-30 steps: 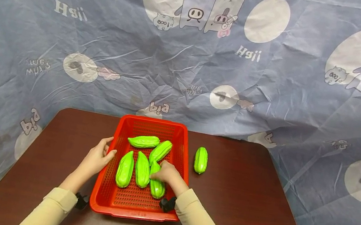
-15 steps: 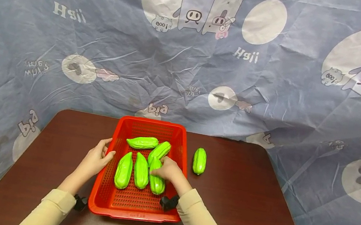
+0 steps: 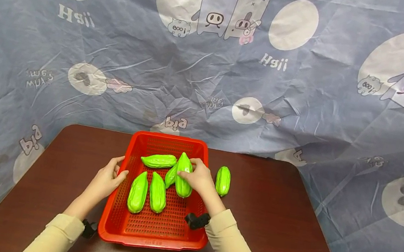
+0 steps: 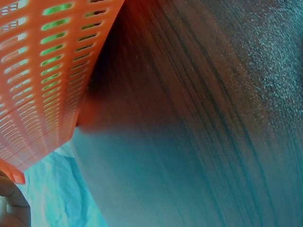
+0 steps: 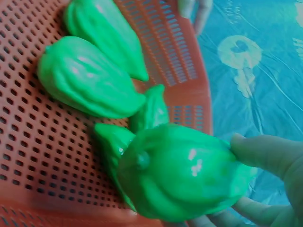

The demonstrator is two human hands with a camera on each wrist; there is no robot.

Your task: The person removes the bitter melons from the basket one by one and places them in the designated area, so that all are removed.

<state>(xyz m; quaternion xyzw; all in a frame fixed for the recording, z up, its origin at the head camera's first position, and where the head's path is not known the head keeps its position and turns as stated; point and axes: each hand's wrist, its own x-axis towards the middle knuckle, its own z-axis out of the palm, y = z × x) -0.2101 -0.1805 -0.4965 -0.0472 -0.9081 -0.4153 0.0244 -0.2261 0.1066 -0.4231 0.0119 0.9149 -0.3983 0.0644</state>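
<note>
My right hand (image 3: 200, 178) holds a ridged green bitter melon (image 3: 183, 180) between thumb and fingers, raised inside the red basket (image 3: 152, 241). Close up in the right wrist view, the held bitter melon (image 5: 184, 170) has its blunt end toward the camera. It partly covers another bitter melon (image 3: 171, 176) beneath it. Two more, a left one (image 3: 137, 193) and a middle one (image 3: 158, 193), lie side by side, and a further one (image 3: 158, 161) lies crosswise at the back. At the basket's left rim, my left hand (image 3: 106, 179) grips the edge; its fingertips are partly hidden.
One bitter melon (image 3: 222, 181) lies on the dark brown table (image 3: 269, 225), just right of the basket. Behind the table hangs a patterned blue-grey cloth (image 3: 180, 65). The perforated basket wall (image 4: 47, 85) fills the left of the left wrist view.
The right hand has lifted the bitter melon from the basket's lower right and carried it up and away from me. The left hand stays at the rim.
</note>
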